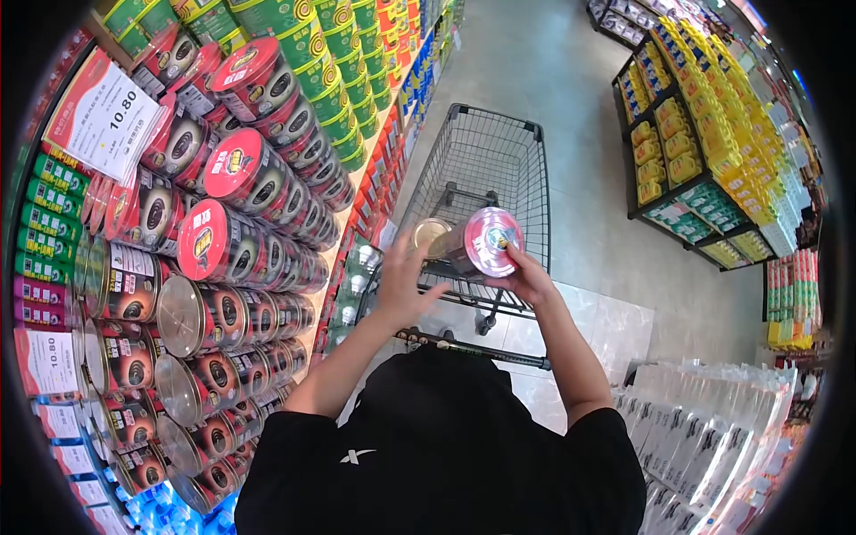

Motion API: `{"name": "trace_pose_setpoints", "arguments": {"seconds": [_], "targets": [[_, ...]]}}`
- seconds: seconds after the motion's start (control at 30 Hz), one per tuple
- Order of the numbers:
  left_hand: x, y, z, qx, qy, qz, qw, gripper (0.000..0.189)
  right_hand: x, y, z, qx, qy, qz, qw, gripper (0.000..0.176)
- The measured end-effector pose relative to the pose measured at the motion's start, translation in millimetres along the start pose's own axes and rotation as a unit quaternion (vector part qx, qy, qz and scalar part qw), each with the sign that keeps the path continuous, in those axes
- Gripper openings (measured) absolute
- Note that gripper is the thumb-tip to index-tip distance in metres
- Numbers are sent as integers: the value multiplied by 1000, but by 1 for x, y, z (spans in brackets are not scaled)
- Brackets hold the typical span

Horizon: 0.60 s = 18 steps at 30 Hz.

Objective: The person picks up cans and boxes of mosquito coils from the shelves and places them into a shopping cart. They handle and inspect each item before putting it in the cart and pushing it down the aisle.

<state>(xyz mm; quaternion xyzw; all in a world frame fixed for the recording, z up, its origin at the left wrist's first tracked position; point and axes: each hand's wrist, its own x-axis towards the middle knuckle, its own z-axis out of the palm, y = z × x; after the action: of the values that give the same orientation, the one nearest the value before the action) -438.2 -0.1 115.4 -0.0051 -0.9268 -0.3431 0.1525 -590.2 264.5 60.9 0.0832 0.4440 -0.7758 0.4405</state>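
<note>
My right hand (532,278) grips a round canister (491,242) with a pink-red lid, holding it over the near end of a wire shopping cart (546,169). Its fingers wrap the lid's right edge. To the canister's left, my left hand (407,290) is raised with thumb and fingers apart, slightly blurred. Just past the left fingertips, a smaller round can (432,234) with a gold-coloured top shows against the cart. The cart's dark handle bar (481,350) runs below both hands.
Stacked red-lidded canisters (234,165) and clear-lidded ones (182,316) line the left, beside price signs (109,114). Green tubs (312,53) stand farther along. Across the aisle is a shelf of yellow bottles (713,116). Clear-wrapped packs (691,428) are stacked at lower right.
</note>
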Motion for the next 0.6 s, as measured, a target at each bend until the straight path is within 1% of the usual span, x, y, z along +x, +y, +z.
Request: {"name": "trace_pose_setpoints", "arguments": {"seconds": [0.07, 0.1, 0.17, 0.23, 0.27, 0.3, 0.33, 0.37, 0.4, 0.43, 0.6], "targets": [[-23, -33, 8, 22, 6, -110, 994, 89, 21, 3, -18, -12, 19, 12, 1000, 59], [-37, -47, 13, 63, -2, -151, 987, 87, 35, 6, -30, -11, 16, 23, 1000, 50], [-63, -67, 23, 144, -17, -231, 962, 84, 63, 18, -39, -31, 13, 32, 999, 58], [-81, -75, 34, 160, -25, -282, 946, 81, 91, 32, -42, -43, 22, 53, 997, 64], [-88, -79, 40, 168, -29, -307, 936, 80, 106, 41, -41, -50, 21, 58, 997, 59], [-92, -83, 46, 130, -39, -349, 927, 77, 120, 50, -40, -57, 19, 63, 996, 54], [-93, -81, 49, 160, -35, -335, 928, 77, 137, 63, -45, -65, 17, 68, 995, 49], [-95, -79, 52, 190, -31, -321, 927, 76, 155, 76, -48, -69, 34, 74, 994, 49], [-96, -76, 55, 221, -28, -306, 926, 76, 163, 80, -43, -71, 11, 92, 993, 50], [-96, -75, 57, 252, -20, -293, 922, 75, 170, 86, -37, -78, 10, 95, 992, 51], [-95, -71, 58, 260, 2, -295, 919, 73, 198, 114, -31, -78, -4, 109, 991, 56]]}}
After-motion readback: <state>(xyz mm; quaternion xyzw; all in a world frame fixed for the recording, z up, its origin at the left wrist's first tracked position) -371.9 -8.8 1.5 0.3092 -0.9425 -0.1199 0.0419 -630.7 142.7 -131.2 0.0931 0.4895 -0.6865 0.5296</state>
